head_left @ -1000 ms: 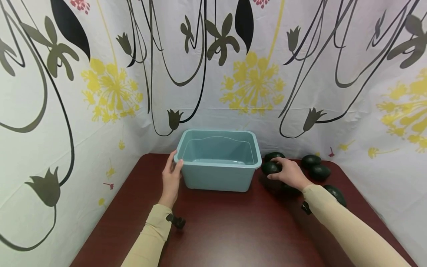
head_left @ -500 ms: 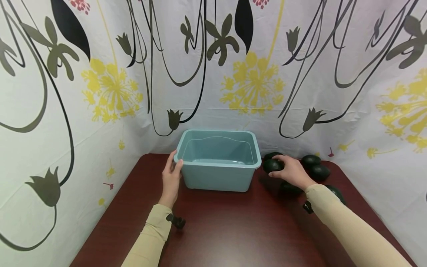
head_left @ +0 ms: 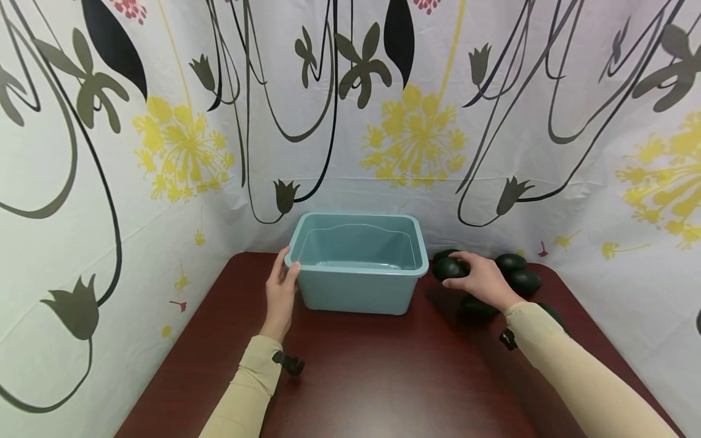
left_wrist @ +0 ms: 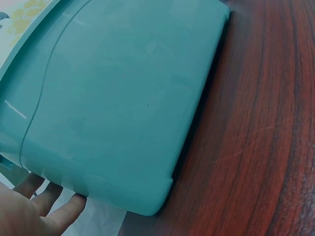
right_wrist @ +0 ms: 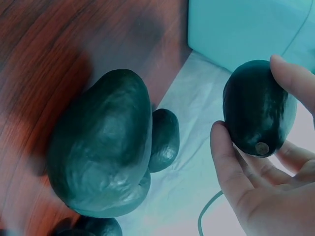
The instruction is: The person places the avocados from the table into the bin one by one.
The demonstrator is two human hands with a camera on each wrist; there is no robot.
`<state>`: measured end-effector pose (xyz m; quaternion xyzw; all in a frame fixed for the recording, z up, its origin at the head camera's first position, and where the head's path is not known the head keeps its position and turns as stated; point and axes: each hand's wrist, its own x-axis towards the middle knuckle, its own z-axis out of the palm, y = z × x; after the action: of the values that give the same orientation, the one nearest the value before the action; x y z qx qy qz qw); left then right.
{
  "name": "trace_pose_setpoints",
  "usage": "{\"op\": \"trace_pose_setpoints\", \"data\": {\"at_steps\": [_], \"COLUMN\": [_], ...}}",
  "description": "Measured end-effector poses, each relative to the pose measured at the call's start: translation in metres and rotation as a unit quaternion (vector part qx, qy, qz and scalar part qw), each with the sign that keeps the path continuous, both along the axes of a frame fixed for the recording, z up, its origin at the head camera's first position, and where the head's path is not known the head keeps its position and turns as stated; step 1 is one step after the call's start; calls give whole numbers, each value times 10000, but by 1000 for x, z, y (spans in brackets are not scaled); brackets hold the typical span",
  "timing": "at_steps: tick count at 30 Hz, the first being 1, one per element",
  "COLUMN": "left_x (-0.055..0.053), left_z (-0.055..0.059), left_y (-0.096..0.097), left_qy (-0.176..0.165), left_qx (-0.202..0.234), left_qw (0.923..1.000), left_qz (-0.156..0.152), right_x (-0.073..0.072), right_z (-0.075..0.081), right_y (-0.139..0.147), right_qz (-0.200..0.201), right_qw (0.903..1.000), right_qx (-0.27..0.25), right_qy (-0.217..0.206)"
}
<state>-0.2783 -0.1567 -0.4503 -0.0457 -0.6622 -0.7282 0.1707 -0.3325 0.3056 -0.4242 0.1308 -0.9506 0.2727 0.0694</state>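
Note:
A pale blue plastic bin (head_left: 356, 292) stands upright at the back of the table, with nothing in the part of its inside that shows. My left hand (head_left: 280, 298) grips its left front corner, thumb at the front by the rim and the other fingers around the side. In the left wrist view, fingertips (left_wrist: 74, 204) rest on the bin's wall. To the right of the bin, my right hand (head_left: 484, 285) holds a dark green avocado (head_left: 450, 269) between thumb and fingers. The right wrist view has this avocado (right_wrist: 253, 108) raised, its stem scar facing the camera.
Several more avocados lie on the right of the dark red wooden table (head_left: 378, 377): one avocado (head_left: 476, 307) under my right hand, a pair with one avocado (head_left: 524, 282) in front at the back right. A flower-printed cloth (head_left: 350, 152) hangs close behind the bin.
My right hand has lifted the avocado slightly and shifted it a little to the right. The left hand and the bin have stayed in place.

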Motion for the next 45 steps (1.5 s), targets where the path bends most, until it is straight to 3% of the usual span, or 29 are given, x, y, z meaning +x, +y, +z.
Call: {"op": "trace_pose_setpoints", "data": {"at_steps": [45], "left_x": [1], "left_z": [-1], "left_y": [-2], "left_qy": [83], "left_qx": [23], "left_qw": [9999], "left_qz": [-68], "right_x": [14], "right_z": [36], "right_y": [-2], "right_qz": [-107], "right_qw": [9993], "right_qx": [-176], "right_qy": [296]}}
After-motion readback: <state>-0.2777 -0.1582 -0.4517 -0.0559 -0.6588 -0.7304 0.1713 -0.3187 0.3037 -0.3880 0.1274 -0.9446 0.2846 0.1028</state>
